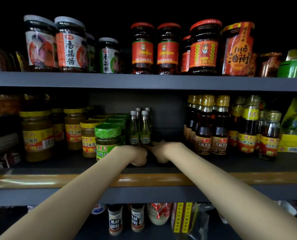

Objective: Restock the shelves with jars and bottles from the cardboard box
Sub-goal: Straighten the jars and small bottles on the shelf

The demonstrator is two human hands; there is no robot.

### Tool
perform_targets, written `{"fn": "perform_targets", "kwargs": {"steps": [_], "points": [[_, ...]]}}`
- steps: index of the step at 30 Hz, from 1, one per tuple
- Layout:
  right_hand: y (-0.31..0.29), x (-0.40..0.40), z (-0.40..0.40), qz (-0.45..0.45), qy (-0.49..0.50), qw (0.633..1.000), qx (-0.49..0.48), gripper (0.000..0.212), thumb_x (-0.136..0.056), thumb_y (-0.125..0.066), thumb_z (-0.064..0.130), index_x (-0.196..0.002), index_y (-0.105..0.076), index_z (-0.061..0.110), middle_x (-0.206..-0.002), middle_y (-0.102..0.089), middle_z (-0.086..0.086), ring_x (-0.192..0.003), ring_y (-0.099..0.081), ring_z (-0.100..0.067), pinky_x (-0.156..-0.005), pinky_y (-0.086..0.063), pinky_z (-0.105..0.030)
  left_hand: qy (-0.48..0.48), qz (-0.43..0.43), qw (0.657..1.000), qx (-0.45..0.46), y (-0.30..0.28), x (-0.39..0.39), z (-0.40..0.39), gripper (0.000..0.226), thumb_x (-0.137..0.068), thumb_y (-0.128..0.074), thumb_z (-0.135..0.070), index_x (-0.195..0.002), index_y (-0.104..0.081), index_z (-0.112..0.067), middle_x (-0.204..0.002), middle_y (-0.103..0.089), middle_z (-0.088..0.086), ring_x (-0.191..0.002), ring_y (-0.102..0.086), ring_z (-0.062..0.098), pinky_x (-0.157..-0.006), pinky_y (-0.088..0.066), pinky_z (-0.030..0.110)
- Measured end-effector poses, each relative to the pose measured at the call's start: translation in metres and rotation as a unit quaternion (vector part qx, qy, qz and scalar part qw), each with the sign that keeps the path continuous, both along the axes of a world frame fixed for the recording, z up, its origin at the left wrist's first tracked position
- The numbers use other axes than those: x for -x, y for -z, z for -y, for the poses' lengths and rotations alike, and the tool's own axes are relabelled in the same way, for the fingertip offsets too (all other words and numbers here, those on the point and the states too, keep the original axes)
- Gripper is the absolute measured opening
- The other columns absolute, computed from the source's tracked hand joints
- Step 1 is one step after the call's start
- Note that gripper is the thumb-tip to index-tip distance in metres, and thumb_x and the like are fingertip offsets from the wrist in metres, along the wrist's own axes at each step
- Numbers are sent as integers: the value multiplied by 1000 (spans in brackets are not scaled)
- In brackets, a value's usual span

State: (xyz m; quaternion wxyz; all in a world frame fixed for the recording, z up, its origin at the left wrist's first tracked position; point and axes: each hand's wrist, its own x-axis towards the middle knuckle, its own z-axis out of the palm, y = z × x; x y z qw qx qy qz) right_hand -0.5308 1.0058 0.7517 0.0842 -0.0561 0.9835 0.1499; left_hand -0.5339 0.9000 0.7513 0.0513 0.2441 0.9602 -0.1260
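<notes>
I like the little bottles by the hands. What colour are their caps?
White caps, seen in the head view.

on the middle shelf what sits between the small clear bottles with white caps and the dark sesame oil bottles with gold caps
In the head view, nothing stands there: only bare dark shelf between the small clear white-capped bottles and the dark gold-capped sesame oil bottles.

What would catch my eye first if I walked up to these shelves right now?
Probably the two bare arms reaching into the middle shelf, where the left hand and right hand meet at the base of small clear bottles with white caps. Beside them stands a green-lidded jar, and to the right an empty gap before the dark sesame oil bottles. Above, red-lidded chili jars line the top shelf.
</notes>
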Motion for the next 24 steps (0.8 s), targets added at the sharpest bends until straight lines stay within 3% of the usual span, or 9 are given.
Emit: {"fn": "perform_targets", "kwargs": {"steps": [3, 9, 14, 18, 22, 24], "points": [[-2, -4, -1, -44, -1, 998, -51, 83, -90, -45, 1, -149, 2, 35, -158, -2, -2, -140, -14, -34, -110, -21, -50, -11, -25, 999, 31, 4, 0, -2, 41, -95, -34, -8, -134, -41, 3, -140, -42, 19, -125, -45, 30, -100, -38, 34], [-7, -10, -11, -45, 6, 993, -106, 86, -90, -47, -1, -149, 5, 34, -158, 11, 0, -143, -4, -32, -114, -16, -51, -23, -46, 996, 69, 2, -8, -6, 54, -95, -36, -4, -146, -19, 1, -154, -15, 23, -138, -28, 34, -109, -30, 39], [-3, -7, -11, -22, 8, 991, -133, 80, -93, -45, 6, -149, 6, 32, -159, 10, 1, -143, -8, -32, -112, -18, -52, -21, -46, 997, 53, 1, -9, -5, 51, -93, -37, -2, -142, -26, 3, -151, -23, 24, -132, -38, 33, -105, -35, 36], [-5, -2, -8, -12, 17, 989, -148, 74, -96, -43, 13, -149, 6, 31, -159, 8, 2, -143, -7, -30, -112, -16, -51, -4, -36, 999, 41, 3, -3, -3, 41, -93, -36, -4, -132, -43, 3, -138, -46, 20, -120, -51, 31, -98, -42, 35], [-7, -1, -3, -25, 15, 993, -115, 74, -95, -43, 9, -150, 1, 31, -159, 0, 1, -141, -14, -32, -111, -20, -50, -18, -45, 999, 23, 0, -10, -2, 46, -93, -37, -2, -139, -33, 5, -148, -27, 27, -123, -49, 32, -97, -42, 34], [-9, -10, -2, -59, 2, 994, -88, 70, -93, -43, 4, -150, -11, 28, -157, -12, -1, -137, -23, -32, -107, -25, -47, -2, -66, 998, -12, -3, -20, 0, 43, -93, -38, -3, -135, -38, 5, -143, -35, 26, -122, -50, 35, -96, -43, 37]]}}
